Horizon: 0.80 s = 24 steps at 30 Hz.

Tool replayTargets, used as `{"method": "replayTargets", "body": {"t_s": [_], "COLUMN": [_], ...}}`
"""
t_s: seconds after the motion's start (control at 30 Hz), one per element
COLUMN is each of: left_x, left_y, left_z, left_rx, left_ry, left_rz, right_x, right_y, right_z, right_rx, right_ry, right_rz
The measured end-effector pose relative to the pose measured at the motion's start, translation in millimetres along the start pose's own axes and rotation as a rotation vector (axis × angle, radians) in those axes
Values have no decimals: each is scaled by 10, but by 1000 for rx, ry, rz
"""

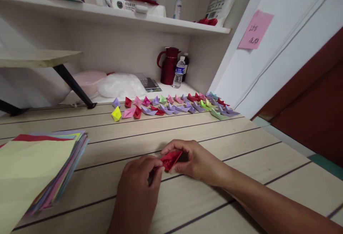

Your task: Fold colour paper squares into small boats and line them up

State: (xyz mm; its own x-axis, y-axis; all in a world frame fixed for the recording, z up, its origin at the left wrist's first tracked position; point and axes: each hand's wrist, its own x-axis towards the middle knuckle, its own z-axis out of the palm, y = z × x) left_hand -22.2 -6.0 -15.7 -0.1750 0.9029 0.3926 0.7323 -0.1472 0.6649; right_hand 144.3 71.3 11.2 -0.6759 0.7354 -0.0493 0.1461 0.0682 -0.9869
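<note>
Between my two hands, just above the striped wooden table point(233, 137), is a red folded paper boat point(170, 160). The thumb and fingers of my left hand point(140, 180) pinch its left end. Around its right end curl the thumb and fingers of my right hand point(191, 159). Parts of the paper are hidden behind the fingers. Farther back, small folded paper boats in purple, pink, red, green and yellow stand in rows, among them a yellow one point(116, 113) at the left end and a pale green one point(219, 114) toward the right.
A stack of coloured paper point(40, 166) lies at the left. Behind the boats are a clear water bottle point(179, 73), a dark red jug point(168, 66) and a white plastic bag point(122, 85). A black-legged stand point(73, 83) rises at the left, beneath a loaded shelf point(120, 15).
</note>
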Motion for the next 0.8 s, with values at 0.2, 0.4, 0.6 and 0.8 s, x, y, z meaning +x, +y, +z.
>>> {"method": "replayTargets", "body": {"t_s": [0.2, 0.4, 0.6, 0.8], "left_x": [10, -4, -19, -35], "left_y": [10, 27, 19, 23], "left_z": [5, 31, 28, 19], "left_rx": [1, 36, 7, -36], "left_ry": [-137, -134, -109, -64], "left_rz": [-2, 38, 28, 20], "right_x": [15, 7, 7, 20], "right_y": [38, 36, 17, 17], "right_z": [-33, -43, -4, 2], "right_rx": [-7, -21, 100, 128], "right_ry": [14, 6, -3, -2], "right_rz": [29, 37, 64, 63]}}
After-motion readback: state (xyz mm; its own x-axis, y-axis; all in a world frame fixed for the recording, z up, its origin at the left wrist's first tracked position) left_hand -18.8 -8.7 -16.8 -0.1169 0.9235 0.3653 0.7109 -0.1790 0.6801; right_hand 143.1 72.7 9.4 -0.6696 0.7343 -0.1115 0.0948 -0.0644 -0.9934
